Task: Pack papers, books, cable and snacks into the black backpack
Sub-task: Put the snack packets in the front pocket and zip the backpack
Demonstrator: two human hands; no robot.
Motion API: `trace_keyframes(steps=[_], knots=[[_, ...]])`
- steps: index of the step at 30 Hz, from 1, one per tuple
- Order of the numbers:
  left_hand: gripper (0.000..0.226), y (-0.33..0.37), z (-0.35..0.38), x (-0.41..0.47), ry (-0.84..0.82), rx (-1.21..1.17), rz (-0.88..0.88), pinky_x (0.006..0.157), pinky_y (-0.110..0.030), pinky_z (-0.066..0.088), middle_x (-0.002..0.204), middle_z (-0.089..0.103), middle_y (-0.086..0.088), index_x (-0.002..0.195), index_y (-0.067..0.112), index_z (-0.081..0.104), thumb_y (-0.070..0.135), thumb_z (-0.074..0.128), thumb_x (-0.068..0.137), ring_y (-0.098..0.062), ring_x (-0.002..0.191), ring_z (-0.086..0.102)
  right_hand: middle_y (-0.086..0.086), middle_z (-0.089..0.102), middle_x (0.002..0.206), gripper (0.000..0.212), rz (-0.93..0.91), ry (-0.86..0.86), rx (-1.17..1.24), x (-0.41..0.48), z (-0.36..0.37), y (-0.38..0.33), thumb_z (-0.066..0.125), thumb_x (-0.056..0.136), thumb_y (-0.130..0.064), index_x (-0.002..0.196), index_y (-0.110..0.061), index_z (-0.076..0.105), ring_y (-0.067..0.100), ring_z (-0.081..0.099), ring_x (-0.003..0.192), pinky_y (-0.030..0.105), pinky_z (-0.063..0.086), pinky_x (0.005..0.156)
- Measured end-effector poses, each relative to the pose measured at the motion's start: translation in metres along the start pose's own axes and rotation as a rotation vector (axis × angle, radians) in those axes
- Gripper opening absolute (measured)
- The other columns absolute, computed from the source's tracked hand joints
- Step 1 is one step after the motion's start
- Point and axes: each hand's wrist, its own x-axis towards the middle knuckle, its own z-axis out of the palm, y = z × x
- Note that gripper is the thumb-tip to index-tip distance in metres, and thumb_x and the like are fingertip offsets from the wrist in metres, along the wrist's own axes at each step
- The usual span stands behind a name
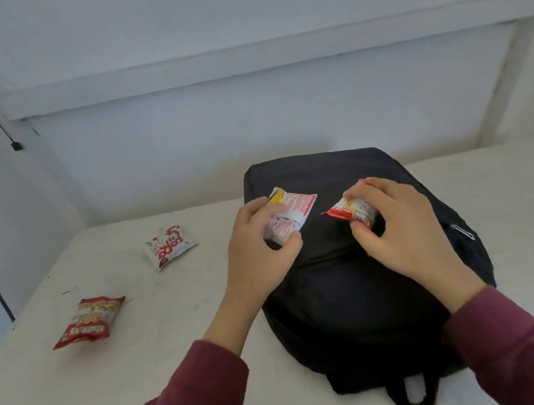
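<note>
White table (164, 356), backpack (344, 312) lying flat. Left hand (259, 255) pinches a white packet (294, 208), right hand (398, 234) curls round a red packet (351, 210), both above it. Light, crinkly, crushable, I'd say: grip edges gently.

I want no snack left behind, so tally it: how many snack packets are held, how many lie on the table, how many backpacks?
Held snack packets: 2 (pink-white packet in the left hand, red packet in the right hand)
Snack packets on the table: 2 (white packet, red-yellow packet)
Backpacks: 1 (black backpack)
Total: 5
</note>
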Motion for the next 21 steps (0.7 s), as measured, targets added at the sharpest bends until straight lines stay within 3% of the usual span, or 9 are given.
trace_keyframes(steps=[3,5,7,8,11,14,16,18,21], knots=[[0.035,0.004,0.02,0.012,-0.091,-0.004,0.02,0.076,0.007,0.031,0.132,0.047,0.008,0.11,0.028,0.061,0.022,0.072,0.076,-0.005,0.12,0.04,-0.002,0.055,0.129,0.046,0.0,-0.046,-0.003,0.007,-0.005,0.016,0.055,0.078,-0.039,0.123,-0.031,0.053,0.021,0.049,0.118,0.042,0.04,0.1],[0.026,0.004,0.029,0.021,-0.178,-0.024,-0.017,0.098,-0.012,0.033,0.135,0.048,0.008,0.1,0.032,0.061,0.022,0.07,0.078,-0.011,0.127,0.039,-0.004,0.058,0.121,0.049,0.025,-0.057,0.053,0.008,-0.008,0.023,0.061,0.08,-0.034,0.126,-0.029,0.047,0.017,0.052,0.108,0.037,0.045,0.092],[0.024,0.004,0.033,0.03,-0.25,0.014,-0.063,0.116,-0.039,0.011,0.144,0.04,0.008,0.097,0.038,0.059,0.024,0.069,0.08,-0.016,0.139,0.024,-0.005,0.057,0.117,0.049,0.054,-0.049,0.12,0.006,-0.01,0.027,0.064,0.08,-0.032,0.125,-0.028,0.043,0.014,0.052,0.102,0.031,0.046,0.083],[0.024,0.004,0.033,0.034,-0.254,0.062,-0.05,0.115,-0.043,-0.001,0.147,0.035,0.008,0.098,0.039,0.06,0.026,0.069,0.08,-0.016,0.142,0.015,-0.005,0.056,0.119,0.049,0.066,-0.038,0.155,0.003,-0.011,0.027,0.065,0.08,-0.031,0.124,-0.028,0.042,0.012,0.051,0.103,0.029,0.046,0.082],[0.023,0.004,0.029,0.037,-0.257,0.079,0.054,0.112,-0.042,-0.011,0.151,0.026,0.01,0.098,0.041,0.064,0.034,0.071,0.077,-0.011,0.143,0.006,-0.004,0.055,0.124,0.049,0.085,0.009,0.284,-0.012,-0.013,0.025,0.068,0.079,-0.029,0.12,-0.028,0.043,0.01,0.051,0.106,0.026,0.047,0.082],[0.025,0.006,0.02,0.027,-0.437,-0.014,0.113,0.112,-0.039,-0.012,0.148,0.023,0.02,0.087,0.044,0.066,0.049,0.073,0.064,0.0,0.14,0.002,-0.012,0.057,0.116,0.043,0.017,0.068,0.416,-0.033,-0.019,0.018,0.062,0.072,-0.04,0.111,-0.037,0.044,0.005,0.054,0.104,0.024,0.049,0.081],[0.023,0.005,0.016,0.02,-0.5,0.046,0.123,0.112,-0.038,-0.013,0.146,0.021,0.024,0.083,0.045,0.065,0.048,0.076,0.064,0.008,0.134,-0.001,-0.014,0.059,0.115,0.039,-0.031,0.07,0.474,-0.047,-0.021,0.016,0.059,0.07,-0.042,0.106,-0.04,0.044,0.006,0.056,0.105,0.021,0.048,0.082],[0.02,0.005,0.014,0.018,-0.46,0.063,0.09,0.113,-0.035,-0.01,0.147,0.028,0.018,0.081,0.047,0.063,0.036,0.077,0.071,0.011,0.13,0.004,-0.014,0.06,0.115,0.039,-0.063,0.021,0.515,-0.059,-0.022,0.013,0.062,0.07,-0.042,0.104,-0.039,0.043,0.008,0.058,0.105,0.023,0.049,0.083],[0.021,0.007,0.017,0.018,-0.256,-0.018,0.097,0.117,-0.04,0.008,0.136,0.043,0.016,0.084,0.04,0.067,0.021,0.073,0.077,0.004,0.129,0.021,-0.02,0.059,0.111,0.037,-0.121,-0.039,0.453,-0.066,-0.02,0.013,0.062,0.07,-0.046,0.101,-0.042,0.043,0.004,0.055,0.107,0.024,0.047,0.085]])
